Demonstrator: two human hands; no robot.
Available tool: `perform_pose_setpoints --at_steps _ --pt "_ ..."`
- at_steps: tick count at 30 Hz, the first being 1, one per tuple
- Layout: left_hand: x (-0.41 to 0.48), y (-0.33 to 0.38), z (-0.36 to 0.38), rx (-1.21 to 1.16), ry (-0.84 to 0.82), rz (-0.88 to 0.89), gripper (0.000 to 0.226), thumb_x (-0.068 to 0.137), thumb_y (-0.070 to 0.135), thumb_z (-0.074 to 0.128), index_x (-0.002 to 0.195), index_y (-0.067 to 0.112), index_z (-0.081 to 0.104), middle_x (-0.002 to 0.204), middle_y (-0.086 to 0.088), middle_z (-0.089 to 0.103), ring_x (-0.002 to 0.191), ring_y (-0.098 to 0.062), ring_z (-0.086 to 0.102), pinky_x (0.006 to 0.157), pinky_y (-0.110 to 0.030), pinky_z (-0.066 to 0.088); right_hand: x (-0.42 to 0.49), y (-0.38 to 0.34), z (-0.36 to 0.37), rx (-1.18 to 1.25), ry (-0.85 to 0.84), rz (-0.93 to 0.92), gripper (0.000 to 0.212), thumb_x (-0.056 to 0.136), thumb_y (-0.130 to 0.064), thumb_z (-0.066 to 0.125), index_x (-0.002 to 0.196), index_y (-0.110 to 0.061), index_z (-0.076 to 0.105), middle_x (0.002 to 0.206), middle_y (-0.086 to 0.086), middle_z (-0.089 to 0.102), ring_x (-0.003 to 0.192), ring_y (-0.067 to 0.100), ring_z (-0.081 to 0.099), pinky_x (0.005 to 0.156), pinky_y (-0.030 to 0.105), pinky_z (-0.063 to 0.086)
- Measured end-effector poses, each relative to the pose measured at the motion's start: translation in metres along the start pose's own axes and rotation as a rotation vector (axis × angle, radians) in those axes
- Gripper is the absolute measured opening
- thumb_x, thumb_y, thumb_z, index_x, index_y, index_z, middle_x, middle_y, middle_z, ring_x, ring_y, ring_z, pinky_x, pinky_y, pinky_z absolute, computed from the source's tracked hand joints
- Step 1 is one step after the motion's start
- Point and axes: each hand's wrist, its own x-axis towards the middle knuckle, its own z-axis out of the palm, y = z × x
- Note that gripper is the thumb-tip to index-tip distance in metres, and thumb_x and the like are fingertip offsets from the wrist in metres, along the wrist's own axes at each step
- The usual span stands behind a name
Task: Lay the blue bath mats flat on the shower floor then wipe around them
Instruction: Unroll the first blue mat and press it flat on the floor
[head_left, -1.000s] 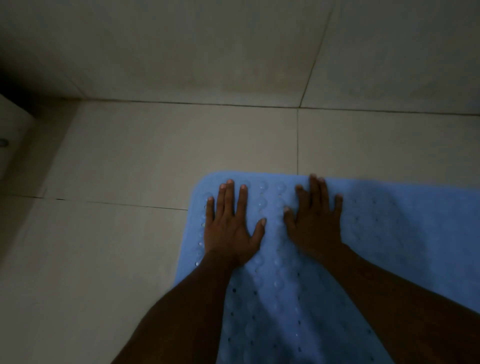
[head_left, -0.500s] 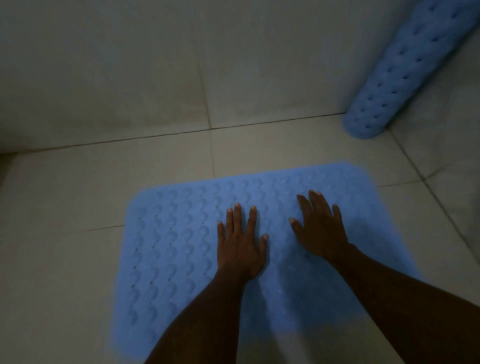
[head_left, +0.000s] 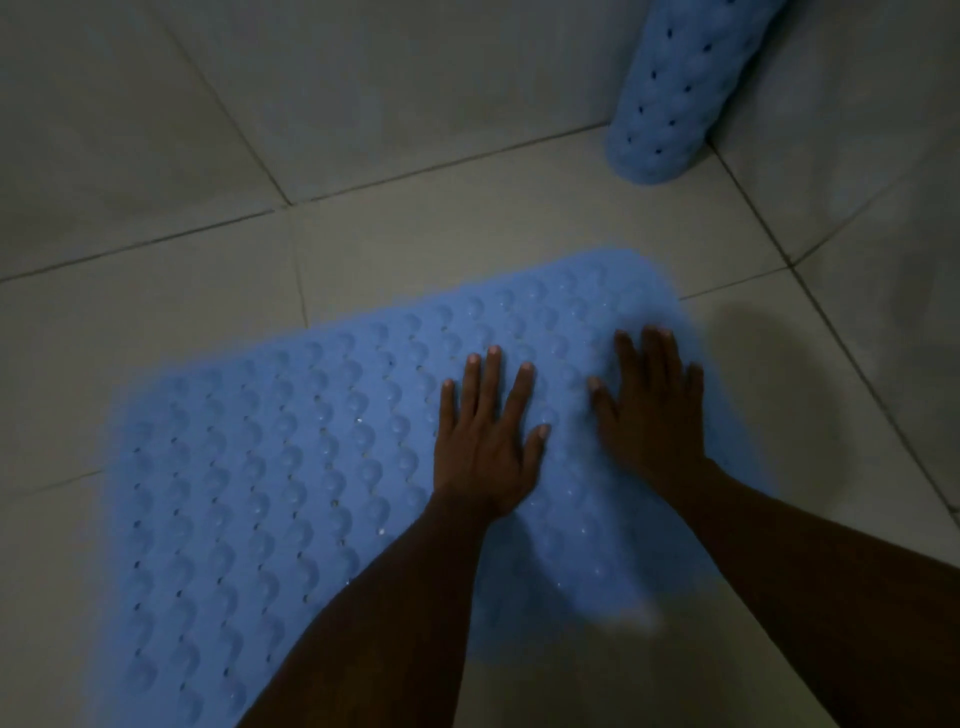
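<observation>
- Flat blue bath mat (head_left: 270, 467) lies on the tiled shower floor (head_left: 156, 312), spread from the near left toward the far right; rows of bumps and small drain holes show on its top face.
- Left hand (head_left: 488, 441) is palm-down on the mat, right of its centre, fingers spread and straight, gripping nothing.
- Right hand (head_left: 652, 410) is palm-down just beside it, near the mat's far right corner, fingers also extended, nothing held. This hand is a bit blurred.
- Both forearms come in from the near right edge of the view and cross over the mat's near part.
- The mat's right edge under and near the right forearm is smeared; can't tell if it sits fully flat there.
- Second blue mat, rolled (head_left: 675, 98), stands at the far right, its lower end on the floor in the corner where the walls meet, leaning up and out of the top of the view. Well apart from both hands and from the flat mat.
- Wall tiles (head_left: 415, 78) run along the far side; lighting is dim and the grout lines read dark.
- A soft shadow falls on the floor right of the right hand.
</observation>
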Motion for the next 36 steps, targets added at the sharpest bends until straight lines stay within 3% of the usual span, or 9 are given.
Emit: perform_pose_setpoints --at_steps 11,17,22,26,30,36 --pt "0.007 0.003 -0.002 0.05 -0.118 -0.034 0.076 0.099 0.063 0.026 0.163 0.029 0.002 0.17 -0.005 -0.012 0.157 -0.026 -0.013 0.125 -0.055 0.004 0.001 0.001 0.006 -0.067 0.016 0.026 0.074 0.096 -0.059 0.029 0.159 -0.021 0.014 0.166 0.014 0.012 0.154 0.031 0.007 0.121 0.057 0.014" --pt "0.008 0.004 -0.005 0.058 -0.147 -0.034 0.078 0.099 0.064 0.025 0.162 0.029 -0.002 0.17 -0.005 -0.016 0.156 -0.026 -0.017 0.125 -0.054 0.0 0.003 0.002 0.006 -0.087 0.011 0.018 0.075 0.095 -0.058 0.03 0.158 -0.019 0.017 0.165 0.016 0.015 0.153 0.033 0.01 0.12 0.058 0.014" --pt "0.009 0.002 -0.003 0.052 -0.157 -0.026 0.077 0.099 0.066 0.02 0.163 0.028 -0.002 0.17 -0.006 -0.016 0.155 -0.027 -0.02 0.124 -0.053 -0.007 0.009 0.001 0.002 -0.027 -0.081 0.027 0.078 0.092 -0.062 0.027 0.158 -0.02 0.018 0.165 0.015 0.015 0.153 0.034 0.011 0.118 0.062 0.014" --pt "0.008 -0.003 -0.015 -0.003 -0.184 0.01 0.077 0.096 0.071 0.016 0.162 0.035 -0.002 0.169 -0.003 -0.019 0.155 -0.027 -0.02 0.122 -0.05 -0.016 0.01 -0.01 -0.01 -0.023 -0.194 0.096 0.078 0.095 -0.067 0.023 0.158 -0.026 0.001 0.167 0.01 -0.002 0.154 0.028 -0.006 0.12 0.062 0.002" --pt "-0.018 -0.038 -0.049 0.0 -0.098 -0.024 0.076 0.094 0.069 0.011 0.162 0.036 0.004 0.171 -0.003 -0.004 0.157 -0.029 -0.009 0.124 -0.052 -0.008 -0.01 -0.052 -0.021 0.03 -0.124 0.129 0.073 0.096 -0.063 0.029 0.156 -0.023 0.022 0.166 0.013 0.011 0.154 0.03 0.001 0.118 0.065 0.002" --pt "-0.092 -0.142 -0.095 0.107 -0.163 -0.231 0.07 0.102 0.063 0.016 0.16 0.034 -0.009 0.17 -0.002 -0.013 0.156 -0.027 -0.016 0.124 -0.051 -0.01 -0.036 -0.143 -0.031 0.052 -0.185 -0.097 0.07 0.098 -0.06 0.032 0.157 -0.026 0.019 0.167 0.008 0.011 0.154 0.025 -0.001 0.121 0.059 0.005"
